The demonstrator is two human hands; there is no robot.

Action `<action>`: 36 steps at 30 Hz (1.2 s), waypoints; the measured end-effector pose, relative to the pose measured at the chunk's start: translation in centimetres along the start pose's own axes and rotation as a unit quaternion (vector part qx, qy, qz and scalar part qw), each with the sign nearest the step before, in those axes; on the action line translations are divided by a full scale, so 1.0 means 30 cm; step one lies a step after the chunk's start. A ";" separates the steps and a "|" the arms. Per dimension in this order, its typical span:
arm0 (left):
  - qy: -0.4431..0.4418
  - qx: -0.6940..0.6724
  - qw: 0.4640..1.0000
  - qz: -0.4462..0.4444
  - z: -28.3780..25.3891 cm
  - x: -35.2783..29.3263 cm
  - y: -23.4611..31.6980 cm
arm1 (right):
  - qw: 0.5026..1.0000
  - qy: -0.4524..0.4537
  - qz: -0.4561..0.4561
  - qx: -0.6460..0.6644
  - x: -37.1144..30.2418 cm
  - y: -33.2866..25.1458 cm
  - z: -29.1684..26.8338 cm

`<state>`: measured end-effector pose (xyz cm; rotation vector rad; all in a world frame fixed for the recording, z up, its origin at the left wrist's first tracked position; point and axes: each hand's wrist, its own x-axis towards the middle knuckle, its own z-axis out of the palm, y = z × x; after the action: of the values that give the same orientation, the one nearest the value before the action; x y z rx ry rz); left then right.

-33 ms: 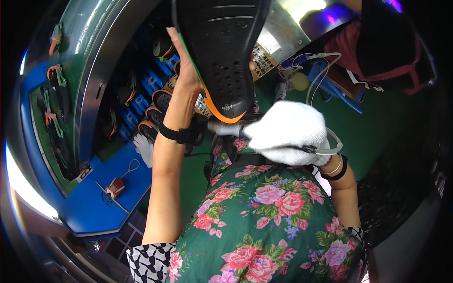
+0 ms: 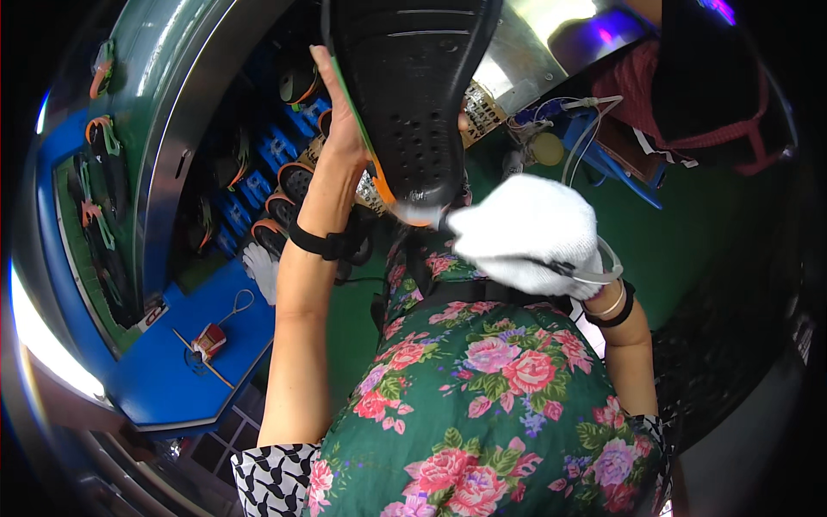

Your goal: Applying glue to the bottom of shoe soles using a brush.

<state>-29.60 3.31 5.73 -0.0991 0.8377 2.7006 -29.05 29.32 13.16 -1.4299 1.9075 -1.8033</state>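
Note:
My left hand (image 2: 343, 129) is wrapped round a black shoe sole (image 2: 418, 112), thumb along its left edge and a fingertip showing at its right. Small holes dot the sole's narrower lower end, where a wet-looking gloss shows. Green and orange trim runs down its left side and round the bottom. In a white knitted glove, my right hand (image 2: 527, 234) is closed on a brush (image 2: 420, 214) whose pale bristles, blurred, lie over the orange rim at the sole's lower end. The brush handle is hidden inside the glove.
At left, a curved metal housing (image 2: 164, 129) stands beside a belt carrying strapped shoe parts (image 2: 103, 164). A rack holds black perforated shoes (image 2: 295, 183). A blue table (image 2: 189, 388) bears a small red container (image 2: 208, 341) and a white glove (image 2: 260, 269). At right are cables and a blue stool (image 2: 616, 168).
The brush has shifted slightly up and right, from beside the sole's lower end onto its orange rim. The sole and my left hand have moved a little to the right.

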 end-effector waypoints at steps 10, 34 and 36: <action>0.058 0.224 0.972 -0.050 0.049 0.007 0.035 | 0.980 -0.097 0.033 0.172 0.060 0.037 -0.014; 0.162 0.285 0.920 -0.214 0.032 0.043 0.054 | 0.992 -0.124 -0.030 0.000 0.102 0.133 0.000; 0.160 0.294 0.916 -0.222 0.025 0.054 0.056 | 0.975 -0.218 -0.042 -0.027 0.110 0.126 0.000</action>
<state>-31.64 2.86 6.99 -0.5309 1.4806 1.9426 -32.75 26.35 11.54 -1.7708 1.6996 -1.3286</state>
